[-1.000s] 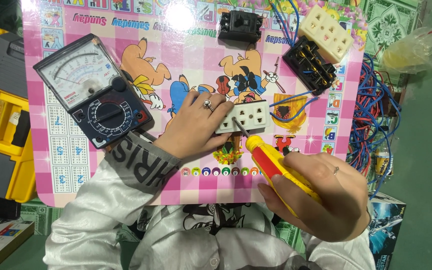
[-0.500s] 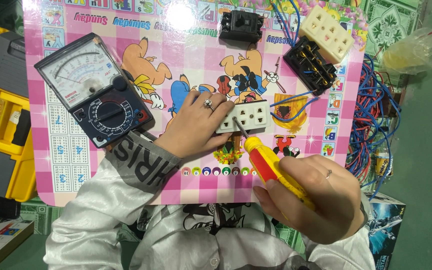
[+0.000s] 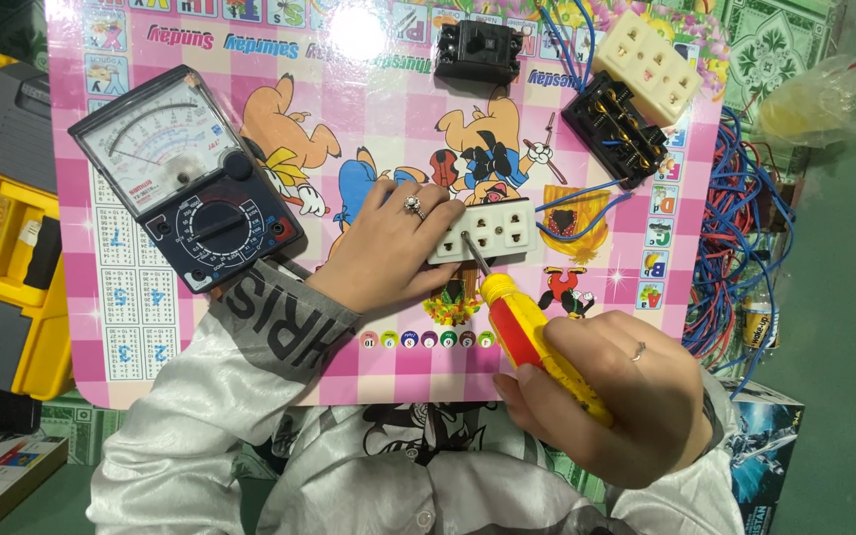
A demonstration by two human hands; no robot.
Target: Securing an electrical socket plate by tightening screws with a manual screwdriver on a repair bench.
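Observation:
My left hand (image 3: 388, 250), with a ring on one finger, presses down on the left end of a white multi-hole socket block (image 3: 492, 229) lying on a pink cartoon-printed table (image 3: 369, 119). My right hand (image 3: 611, 396) grips the yellow and red handle of a screwdriver (image 3: 527, 337). The screwdriver's metal tip sits on the socket block's face near its left side. Blue wires (image 3: 572, 193) run from the block's right end toward a black socket base (image 3: 614, 129).
An analog multimeter (image 3: 185, 178) lies at the table's left. A black breaker (image 3: 478, 52) and a cream socket cover (image 3: 646, 64) sit at the far edge. A yellow toolbox (image 3: 2, 228) stands left of the table; a tangle of blue and red wires (image 3: 735, 218) lies to the right.
My right hand has drawn slightly nearer the socket block with the screwdriver, keeping its tip on the block. My left hand stays on the block.

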